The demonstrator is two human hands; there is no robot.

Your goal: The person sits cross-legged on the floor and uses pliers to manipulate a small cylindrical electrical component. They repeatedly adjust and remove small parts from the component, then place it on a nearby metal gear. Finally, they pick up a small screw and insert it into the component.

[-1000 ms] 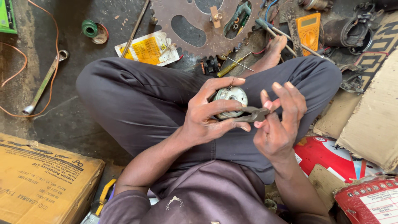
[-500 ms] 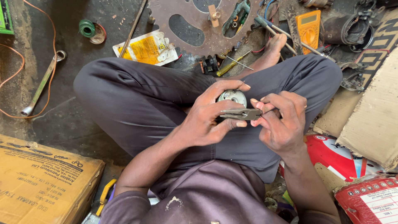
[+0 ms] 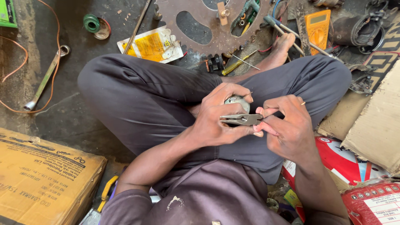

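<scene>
My left hand (image 3: 216, 121) is closed around a small round metal part (image 3: 236, 101), cupping it over my lap with the fingers wrapped across its top so only a grey, domed sliver shows between thumb and forefinger. My right hand (image 3: 287, 127) is closed on the handles of a pair of pliers (image 3: 241, 119), whose grey nose points left and lies just under the part, against my left fingers. I cannot tell whether the nose actually bites anything; the contact spot is hidden.

To do this well, I judge I should keep the part braced firmly in the left palm, keep the pliers level, and squeeze only as hard as needed, so the nose does not slip toward my own fingers. Small, steady wrist movement seems better than a hard pull.

The part looks dull silver, smooth and curved, a little worn. On the floor beyond my knees lie a large toothed metal disc (image 3: 196, 39), an orange meter (image 3: 317, 26) and a long spanner (image 3: 45, 79).
</scene>
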